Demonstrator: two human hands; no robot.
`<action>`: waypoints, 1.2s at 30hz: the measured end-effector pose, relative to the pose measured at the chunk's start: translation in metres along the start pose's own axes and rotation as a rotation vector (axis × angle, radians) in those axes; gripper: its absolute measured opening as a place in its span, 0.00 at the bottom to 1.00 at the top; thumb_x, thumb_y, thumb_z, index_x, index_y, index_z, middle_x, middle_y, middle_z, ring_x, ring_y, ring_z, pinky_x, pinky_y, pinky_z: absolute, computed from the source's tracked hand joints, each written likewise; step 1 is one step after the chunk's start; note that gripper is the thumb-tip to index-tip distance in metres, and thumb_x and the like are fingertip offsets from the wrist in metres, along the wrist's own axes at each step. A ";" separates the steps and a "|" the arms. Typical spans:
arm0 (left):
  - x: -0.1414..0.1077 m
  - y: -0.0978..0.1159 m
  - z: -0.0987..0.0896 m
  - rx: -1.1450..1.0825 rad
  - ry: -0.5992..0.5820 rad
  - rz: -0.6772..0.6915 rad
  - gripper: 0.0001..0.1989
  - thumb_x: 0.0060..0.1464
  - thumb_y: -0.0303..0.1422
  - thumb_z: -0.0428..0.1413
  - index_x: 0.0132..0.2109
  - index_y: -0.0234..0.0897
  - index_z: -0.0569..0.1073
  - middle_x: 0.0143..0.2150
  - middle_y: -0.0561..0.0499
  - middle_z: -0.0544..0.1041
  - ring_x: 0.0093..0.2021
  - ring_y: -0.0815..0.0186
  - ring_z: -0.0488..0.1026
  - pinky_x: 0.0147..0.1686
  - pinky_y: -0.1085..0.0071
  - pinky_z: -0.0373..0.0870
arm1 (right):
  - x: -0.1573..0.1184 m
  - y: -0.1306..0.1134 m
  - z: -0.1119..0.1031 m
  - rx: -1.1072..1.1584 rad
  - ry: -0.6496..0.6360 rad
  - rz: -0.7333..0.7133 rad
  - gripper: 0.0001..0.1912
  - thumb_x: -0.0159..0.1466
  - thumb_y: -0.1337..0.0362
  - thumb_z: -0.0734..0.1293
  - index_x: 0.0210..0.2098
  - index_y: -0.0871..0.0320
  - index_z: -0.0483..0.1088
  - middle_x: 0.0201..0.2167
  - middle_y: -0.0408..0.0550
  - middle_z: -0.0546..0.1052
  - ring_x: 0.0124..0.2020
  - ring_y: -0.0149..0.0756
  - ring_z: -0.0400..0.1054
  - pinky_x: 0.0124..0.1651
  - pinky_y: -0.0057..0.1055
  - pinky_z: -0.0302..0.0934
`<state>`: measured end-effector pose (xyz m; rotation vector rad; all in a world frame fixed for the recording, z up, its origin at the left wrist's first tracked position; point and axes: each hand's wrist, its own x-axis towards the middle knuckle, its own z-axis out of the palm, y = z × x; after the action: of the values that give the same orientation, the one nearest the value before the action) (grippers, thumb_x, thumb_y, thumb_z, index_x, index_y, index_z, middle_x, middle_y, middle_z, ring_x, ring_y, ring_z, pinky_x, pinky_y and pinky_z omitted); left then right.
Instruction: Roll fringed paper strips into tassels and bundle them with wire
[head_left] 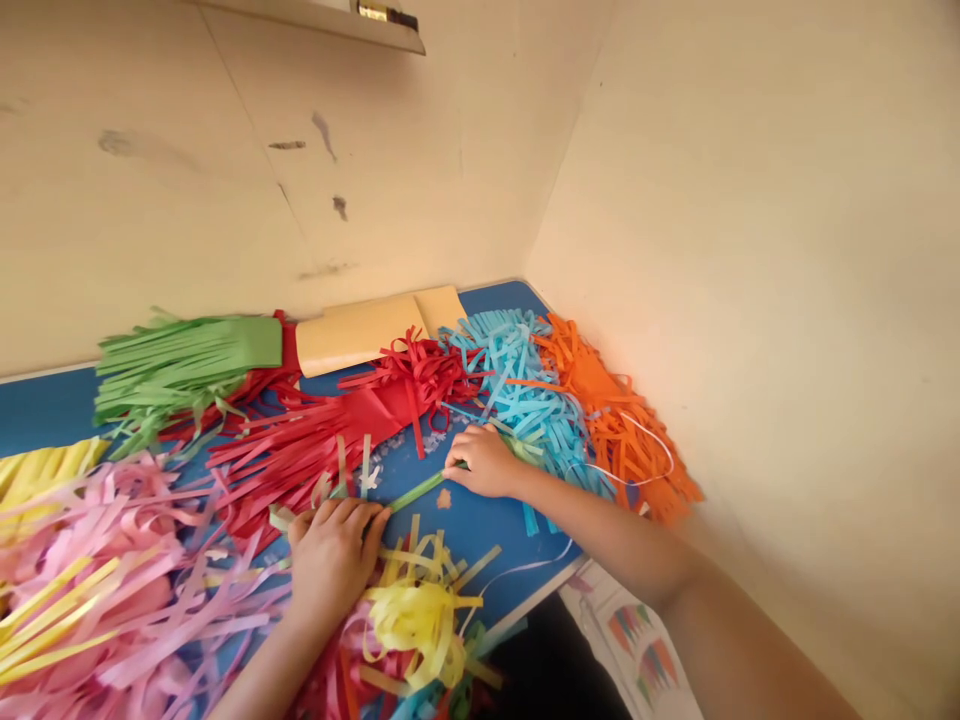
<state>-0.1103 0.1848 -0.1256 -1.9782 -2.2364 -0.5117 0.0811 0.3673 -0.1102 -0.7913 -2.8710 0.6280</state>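
Observation:
A narrow twisted strip of green paper stretches between my two hands, just above the blue table. My left hand has its fingers closed on the strip's left end, where pale fringe ends poke out beside the knuckles. Pinched at the strip's other end is my right hand, with light green paper showing behind it. Below the strip lies a bunch of yellow fringed paper. Red fringed paper spreads beyond my left hand, and light blue fringed paper lies past my right.
Orange fringed paper sits against the right wall, with white string over it. Green fringed paper and a folded tan paper lie along the back. Pink and lilac fringes cover the left. A shelf juts out above.

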 end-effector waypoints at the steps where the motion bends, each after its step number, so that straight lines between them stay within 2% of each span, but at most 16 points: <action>1: 0.002 0.001 0.000 0.007 -0.014 -0.003 0.17 0.64 0.40 0.48 0.34 0.41 0.77 0.35 0.49 0.81 0.39 0.56 0.74 0.41 0.59 0.59 | 0.002 -0.002 0.000 -0.006 -0.004 0.018 0.06 0.62 0.59 0.73 0.30 0.54 0.78 0.33 0.42 0.78 0.40 0.36 0.65 0.41 0.34 0.48; 5: 0.010 0.003 -0.002 0.049 -0.058 -0.006 0.17 0.63 0.40 0.48 0.30 0.40 0.75 0.30 0.49 0.79 0.36 0.55 0.73 0.37 0.60 0.58 | 0.007 -0.009 0.002 -0.027 0.004 0.067 0.07 0.59 0.61 0.73 0.27 0.56 0.76 0.32 0.43 0.77 0.38 0.37 0.65 0.40 0.34 0.49; 8: 0.014 0.005 -0.005 0.087 -0.063 -0.004 0.13 0.61 0.38 0.50 0.32 0.41 0.75 0.30 0.49 0.79 0.37 0.53 0.73 0.38 0.58 0.58 | 0.004 -0.013 0.001 -0.054 0.035 0.069 0.04 0.60 0.62 0.72 0.32 0.55 0.76 0.35 0.45 0.78 0.41 0.40 0.65 0.42 0.37 0.49; 10: 0.014 0.007 -0.009 0.098 -0.058 0.050 0.08 0.60 0.32 0.52 0.37 0.43 0.76 0.36 0.49 0.80 0.40 0.53 0.73 0.43 0.55 0.59 | -0.001 -0.013 0.000 -0.103 0.063 -0.061 0.03 0.64 0.63 0.69 0.36 0.53 0.76 0.40 0.45 0.78 0.45 0.41 0.64 0.47 0.40 0.48; 13: 0.013 0.012 -0.015 0.108 -0.053 0.225 0.14 0.55 0.24 0.53 0.43 0.47 0.77 0.42 0.50 0.80 0.45 0.52 0.73 0.48 0.52 0.58 | -0.008 -0.010 0.002 -0.223 0.113 -0.393 0.07 0.68 0.61 0.65 0.37 0.53 0.76 0.44 0.44 0.78 0.49 0.41 0.62 0.51 0.44 0.46; 14: 0.014 0.013 -0.016 0.108 -0.049 0.273 0.15 0.54 0.23 0.52 0.43 0.46 0.77 0.42 0.49 0.80 0.46 0.51 0.72 0.48 0.52 0.58 | -0.009 -0.009 0.004 -0.266 0.129 -0.477 0.09 0.69 0.60 0.64 0.37 0.54 0.76 0.45 0.45 0.78 0.50 0.41 0.61 0.51 0.45 0.46; 16: 0.017 0.017 -0.018 0.098 -0.035 0.306 0.13 0.56 0.24 0.52 0.41 0.43 0.77 0.42 0.47 0.80 0.46 0.51 0.72 0.49 0.51 0.58 | -0.007 -0.006 0.009 -0.334 0.156 -0.553 0.12 0.71 0.61 0.62 0.36 0.55 0.75 0.45 0.46 0.78 0.50 0.40 0.61 0.51 0.44 0.46; 19: 0.022 0.022 -0.016 0.084 -0.009 0.275 0.10 0.59 0.29 0.51 0.38 0.41 0.77 0.37 0.46 0.80 0.44 0.53 0.72 0.50 0.52 0.59 | 0.000 -0.005 0.014 -0.367 0.180 -0.550 0.15 0.72 0.66 0.59 0.34 0.56 0.75 0.43 0.46 0.79 0.48 0.38 0.62 0.50 0.42 0.46; 24: 0.027 0.024 -0.012 0.096 0.048 0.221 0.10 0.61 0.30 0.50 0.35 0.41 0.77 0.34 0.48 0.79 0.40 0.57 0.72 0.49 0.54 0.59 | 0.008 -0.014 0.011 -0.260 0.150 -0.409 0.10 0.68 0.62 0.64 0.33 0.55 0.75 0.40 0.45 0.80 0.45 0.38 0.64 0.49 0.43 0.46; 26: 0.026 0.023 -0.011 0.093 0.061 0.208 0.11 0.61 0.29 0.50 0.34 0.41 0.76 0.32 0.49 0.78 0.38 0.58 0.72 0.48 0.55 0.59 | 0.005 -0.022 0.011 -0.266 0.179 -0.377 0.08 0.67 0.60 0.66 0.37 0.55 0.75 0.44 0.47 0.79 0.48 0.40 0.63 0.51 0.44 0.46; 28: 0.023 0.023 -0.010 0.078 0.064 0.212 0.11 0.61 0.29 0.50 0.35 0.42 0.76 0.33 0.49 0.78 0.39 0.57 0.72 0.47 0.55 0.59 | 0.001 -0.029 0.016 -0.304 0.219 -0.414 0.08 0.69 0.60 0.65 0.41 0.55 0.74 0.46 0.48 0.78 0.49 0.40 0.62 0.51 0.44 0.46; 30: 0.016 0.021 -0.008 0.055 0.061 0.234 0.10 0.60 0.27 0.50 0.38 0.42 0.77 0.35 0.48 0.79 0.41 0.56 0.72 0.47 0.55 0.60 | -0.003 -0.031 0.022 -0.342 0.234 -0.465 0.09 0.71 0.63 0.62 0.39 0.55 0.74 0.42 0.46 0.79 0.46 0.39 0.63 0.50 0.43 0.47; 32: 0.007 0.017 -0.005 0.031 0.058 0.256 0.12 0.59 0.26 0.50 0.41 0.41 0.77 0.37 0.47 0.79 0.42 0.56 0.72 0.47 0.55 0.60 | -0.007 -0.026 0.027 -0.355 0.239 -0.488 0.13 0.72 0.66 0.60 0.36 0.55 0.74 0.37 0.45 0.79 0.42 0.37 0.63 0.48 0.41 0.47; 36: -0.011 0.000 0.003 -0.049 0.052 0.247 0.16 0.59 0.25 0.48 0.48 0.40 0.77 0.41 0.45 0.80 0.44 0.55 0.73 0.47 0.56 0.63 | -0.013 -0.003 0.027 -0.248 0.241 -0.471 0.10 0.72 0.63 0.63 0.39 0.53 0.76 0.38 0.43 0.80 0.42 0.36 0.64 0.46 0.40 0.47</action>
<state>-0.1080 0.1754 -0.1318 -2.1969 -1.9304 -0.5836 0.0857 0.3490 -0.1331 -0.1718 -2.7825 0.1133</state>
